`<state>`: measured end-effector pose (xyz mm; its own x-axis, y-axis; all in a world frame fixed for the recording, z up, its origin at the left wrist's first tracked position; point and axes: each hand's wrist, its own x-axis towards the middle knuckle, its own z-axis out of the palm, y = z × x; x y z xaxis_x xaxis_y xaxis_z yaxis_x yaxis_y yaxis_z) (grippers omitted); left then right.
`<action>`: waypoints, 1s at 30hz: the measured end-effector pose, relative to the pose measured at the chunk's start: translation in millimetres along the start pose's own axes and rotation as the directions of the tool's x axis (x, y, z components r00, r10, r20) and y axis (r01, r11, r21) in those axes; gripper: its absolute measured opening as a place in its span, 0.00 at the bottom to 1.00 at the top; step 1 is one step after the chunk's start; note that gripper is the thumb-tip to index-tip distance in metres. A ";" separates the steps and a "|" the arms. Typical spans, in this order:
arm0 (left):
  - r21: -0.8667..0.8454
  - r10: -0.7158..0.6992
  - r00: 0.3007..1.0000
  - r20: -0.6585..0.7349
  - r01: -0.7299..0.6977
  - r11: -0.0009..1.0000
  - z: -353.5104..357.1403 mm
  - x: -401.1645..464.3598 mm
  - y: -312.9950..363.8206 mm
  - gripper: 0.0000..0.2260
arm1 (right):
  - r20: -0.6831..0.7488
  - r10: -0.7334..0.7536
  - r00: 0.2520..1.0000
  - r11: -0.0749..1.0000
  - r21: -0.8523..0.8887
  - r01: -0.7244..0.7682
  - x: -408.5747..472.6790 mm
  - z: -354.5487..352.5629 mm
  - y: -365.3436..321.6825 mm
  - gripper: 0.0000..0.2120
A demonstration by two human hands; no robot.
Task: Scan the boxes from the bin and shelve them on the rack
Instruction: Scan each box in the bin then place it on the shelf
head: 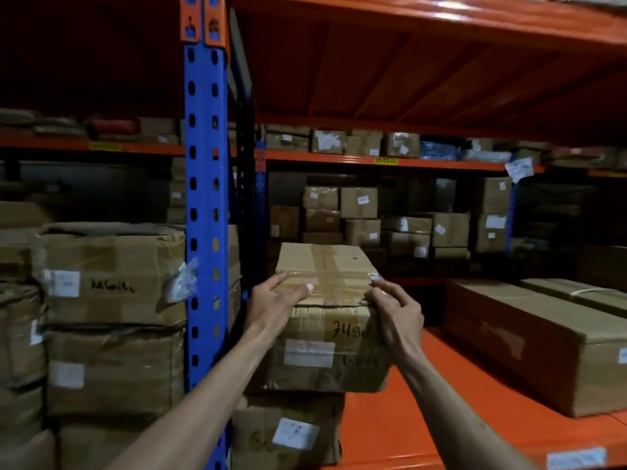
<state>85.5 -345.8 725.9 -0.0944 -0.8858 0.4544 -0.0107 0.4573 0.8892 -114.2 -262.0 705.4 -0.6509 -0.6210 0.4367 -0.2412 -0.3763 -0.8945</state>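
A taped cardboard box (pixel 325 266) with a white label and handwritten digits on its near face sits on top of another labelled box (pixel 288 432) on the orange rack shelf (pixel 407 418). My left hand (pixel 271 307) grips the box's near top-left edge, thumb on the top face. At the near top-right corner my right hand (pixel 395 312) holds on with curled fingers. Both arms reach forward from below.
A blue rack upright (pixel 205 212) stands just left of the box. Stacked cartons (pixel 112 320) fill the bay to the left. Long flat cartons (pixel 529 337) lie on the shelf to the right. More small boxes fill the racks behind.
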 end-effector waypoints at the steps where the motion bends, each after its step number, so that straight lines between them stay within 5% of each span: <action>1: 0.040 0.002 1.000 -0.016 -0.001 0.999 -6.2 2.0 -9.2 0.30 | 0.013 -0.001 1.000 1.000 0.003 0.001 -0.7 10.2 10.3 0.16; 5: 0.100 0.011 0.992 -0.122 0.001 0.995 -24.3 4.1 -37.4 0.17 | 0.120 -0.065 0.991 0.997 -0.027 0.069 8.4 44.7 31.0 0.16; 10: 0.367 0.342 0.908 -0.241 -0.241 0.898 -23.0 11.2 -49.4 0.12 | 0.140 -0.112 0.984 0.992 -0.044 0.119 20.2 69.7 46.7 0.16; 13: 0.560 0.586 0.791 -0.175 -0.410 0.720 -20.1 8.8 -55.1 0.20 | 0.114 -0.161 0.980 0.986 -0.020 0.164 17.5 73.7 48.8 0.19; 17: 0.841 0.770 0.611 0.183 -0.503 0.199 -30.1 11.6 -56.1 0.18 | 0.218 -0.398 0.891 0.904 -0.070 0.421 17.5 76.6 56.1 0.17; 20: 0.877 0.623 0.720 0.304 -0.467 0.111 -46.2 -4.6 -62.1 0.25 | 0.379 -0.637 0.672 0.593 -0.317 0.740 22.9 66.8 73.4 0.26; 23: 0.907 0.488 0.800 0.350 -0.420 0.037 -57.9 -19.2 -65.2 0.28 | 0.418 -0.763 0.493 0.260 -0.500 0.826 27.9 58.3 82.1 0.33; 30: 0.925 0.315 0.873 0.373 -0.376 -0.052 -56.8 -23.3 -49.9 0.31 | 0.539 -0.726 0.426 0.090 -0.539 0.837 19.9 50.8 73.3 0.33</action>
<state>144.8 -352.5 673.9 -0.4567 -0.5999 0.6570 -0.8849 0.3822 -0.2661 -108.3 -336.9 653.4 0.2865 -0.3619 0.8871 -0.9549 -0.1830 0.2337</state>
